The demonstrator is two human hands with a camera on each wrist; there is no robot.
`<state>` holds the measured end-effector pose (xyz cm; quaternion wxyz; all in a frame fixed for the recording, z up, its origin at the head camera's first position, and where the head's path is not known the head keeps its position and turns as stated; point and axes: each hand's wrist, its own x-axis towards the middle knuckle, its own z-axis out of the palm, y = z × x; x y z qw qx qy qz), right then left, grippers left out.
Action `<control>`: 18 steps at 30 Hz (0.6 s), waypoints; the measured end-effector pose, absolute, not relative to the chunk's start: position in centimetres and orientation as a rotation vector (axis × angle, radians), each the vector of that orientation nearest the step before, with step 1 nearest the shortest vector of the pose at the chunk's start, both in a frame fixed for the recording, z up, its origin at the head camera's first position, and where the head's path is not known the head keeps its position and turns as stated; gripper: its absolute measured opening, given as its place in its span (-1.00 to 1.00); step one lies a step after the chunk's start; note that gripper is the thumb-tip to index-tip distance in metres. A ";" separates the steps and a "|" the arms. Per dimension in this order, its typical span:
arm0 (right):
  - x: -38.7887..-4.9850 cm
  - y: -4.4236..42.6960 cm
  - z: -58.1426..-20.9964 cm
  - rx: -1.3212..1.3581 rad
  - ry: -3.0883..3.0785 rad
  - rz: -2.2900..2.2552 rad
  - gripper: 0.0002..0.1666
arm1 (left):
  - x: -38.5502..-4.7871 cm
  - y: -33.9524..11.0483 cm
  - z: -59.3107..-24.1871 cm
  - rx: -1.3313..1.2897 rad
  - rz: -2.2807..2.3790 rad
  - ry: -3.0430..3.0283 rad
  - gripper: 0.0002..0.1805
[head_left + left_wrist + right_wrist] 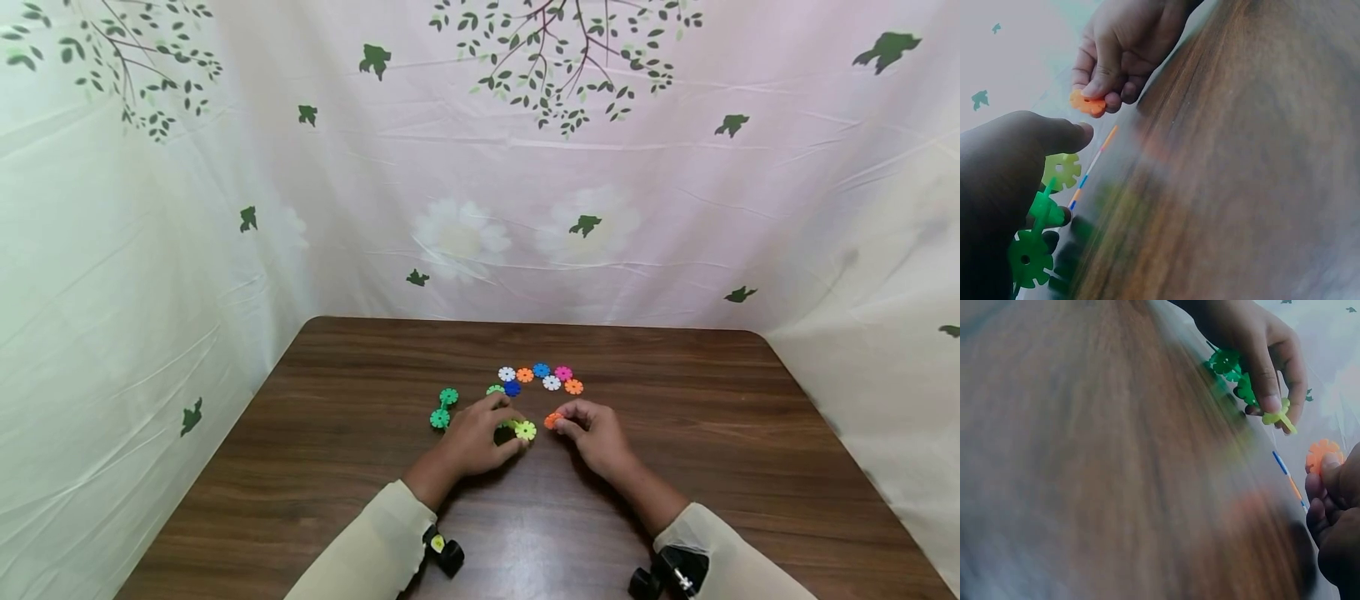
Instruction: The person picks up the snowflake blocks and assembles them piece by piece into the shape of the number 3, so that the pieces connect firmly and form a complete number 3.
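Observation:
My left hand [480, 435] pinches a yellow-green flower disc [526, 430] between thumb and fingers. Further green discs [440, 418] stand out to its left; in the left wrist view a green disc [1030, 259] lies below the fingers, in line with the yellow-green one, apparently slotted together as a chain. Partly the left hand hides that line. My right hand [597, 437] holds an orange flower disc [553, 421] between thumb and forefinger, its notched rim showing in the right wrist view [1322, 455]. A small gap separates the orange disc from the yellow-green one.
Beyond the hands, loose flower discs lie flat on the brown wooden table [360, 500]: white [507, 374], light blue [542, 370], pink [563, 373], dark blue [512, 388] and others. A patterned white curtain [525, 192] hangs behind the table's far edge.

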<state>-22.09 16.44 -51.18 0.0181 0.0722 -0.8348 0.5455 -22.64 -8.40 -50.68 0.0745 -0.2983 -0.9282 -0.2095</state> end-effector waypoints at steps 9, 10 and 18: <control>-21.9 15.9 -51.3 0.240 -2.598 1.766 -0.94 | -22.6 -8.4 -50.8 -0.926 -0.651 -2.772 -0.65; -21.9 15.9 -51.3 0.239 -2.603 1.762 -0.94 | -22.6 -8.4 -50.8 -0.928 -0.658 -2.771 -0.66; -22.0 15.9 -51.5 0.284 -2.646 1.687 -0.90 | -22.5 -8.4 -50.6 -0.944 -0.684 -2.761 -0.66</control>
